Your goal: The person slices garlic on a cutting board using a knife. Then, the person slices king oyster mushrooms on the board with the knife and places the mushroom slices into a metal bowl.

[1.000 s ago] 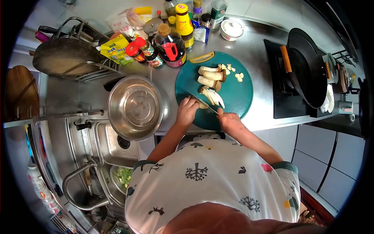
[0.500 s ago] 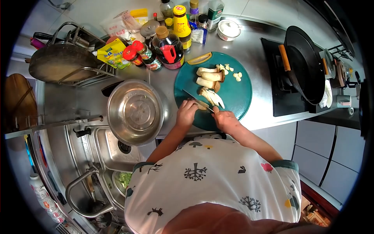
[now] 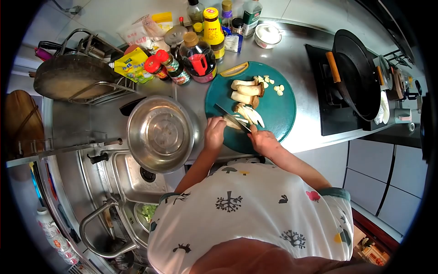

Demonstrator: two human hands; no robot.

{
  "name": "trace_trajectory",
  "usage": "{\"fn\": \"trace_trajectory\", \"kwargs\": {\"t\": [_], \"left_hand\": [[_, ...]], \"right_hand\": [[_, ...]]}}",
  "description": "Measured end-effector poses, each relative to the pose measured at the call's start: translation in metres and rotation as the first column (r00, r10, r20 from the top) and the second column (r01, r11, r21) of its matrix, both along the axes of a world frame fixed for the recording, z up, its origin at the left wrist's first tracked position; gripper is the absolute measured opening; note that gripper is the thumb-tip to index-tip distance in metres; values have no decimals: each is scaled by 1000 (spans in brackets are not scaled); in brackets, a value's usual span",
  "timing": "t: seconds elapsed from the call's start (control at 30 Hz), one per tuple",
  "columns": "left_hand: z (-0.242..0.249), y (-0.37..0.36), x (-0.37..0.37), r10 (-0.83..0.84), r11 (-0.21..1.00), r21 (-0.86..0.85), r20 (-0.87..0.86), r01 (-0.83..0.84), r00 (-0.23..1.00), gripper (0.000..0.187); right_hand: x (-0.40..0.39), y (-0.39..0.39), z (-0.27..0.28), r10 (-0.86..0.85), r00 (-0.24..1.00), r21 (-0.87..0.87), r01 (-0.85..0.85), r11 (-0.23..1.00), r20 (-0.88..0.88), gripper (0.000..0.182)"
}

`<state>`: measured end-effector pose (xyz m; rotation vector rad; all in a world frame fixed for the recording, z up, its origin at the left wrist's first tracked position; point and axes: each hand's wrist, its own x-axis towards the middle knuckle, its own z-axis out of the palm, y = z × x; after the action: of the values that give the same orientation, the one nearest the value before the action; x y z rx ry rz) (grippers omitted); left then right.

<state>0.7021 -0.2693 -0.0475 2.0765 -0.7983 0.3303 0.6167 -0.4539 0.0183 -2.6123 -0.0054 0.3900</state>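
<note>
A green cutting board (image 3: 280, 121) lies in front of me. My right hand (image 3: 264, 140) is closed round the handle of a knife (image 3: 232, 117), its blade pointing up and left across the board. With bent fingers my left hand (image 3: 214, 132) holds a piece of mushroom (image 3: 232, 122) at the board's left edge, against the blade. Cut mushroom strips (image 3: 249, 114) fan out just beyond the knife. Farther up lie several whole king oyster mushrooms (image 3: 246, 91), with peeled garlic cloves (image 3: 278, 89) to their right.
A steel basin (image 3: 159, 130) stands left of the board, beside the sink (image 3: 132, 178). Sauce bottles (image 3: 198, 57) and a white bowl (image 3: 268, 36) line the back. To the right, a black wok (image 3: 358, 77) sits on the stove (image 3: 326, 109).
The knife blade has shifted slightly right and turned steeper over the mushroom piece. Pale strips now show on its far side. My left hand has moved slightly left.
</note>
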Motion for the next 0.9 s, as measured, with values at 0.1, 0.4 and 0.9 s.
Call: {"fn": "trace_trajectory", "kwargs": {"t": [0.1, 0.4, 0.9], "left_hand": [[-13, 3, 1, -7, 1000, -6, -48, 7, 999, 17], [-9, 3, 2, -20, 999, 35, -13, 20, 1000, 13], [-2, 3, 1, -32, 997, 70, -6, 32, 999, 12]], "right_hand": [[1, 0, 4, 33, 999, -5, -33, 999, 14, 15], [2, 11, -4, 51, 998, -82, -54, 995, -43, 14], [5, -2, 20, 87, 996, 16, -87, 996, -13, 19]]}}
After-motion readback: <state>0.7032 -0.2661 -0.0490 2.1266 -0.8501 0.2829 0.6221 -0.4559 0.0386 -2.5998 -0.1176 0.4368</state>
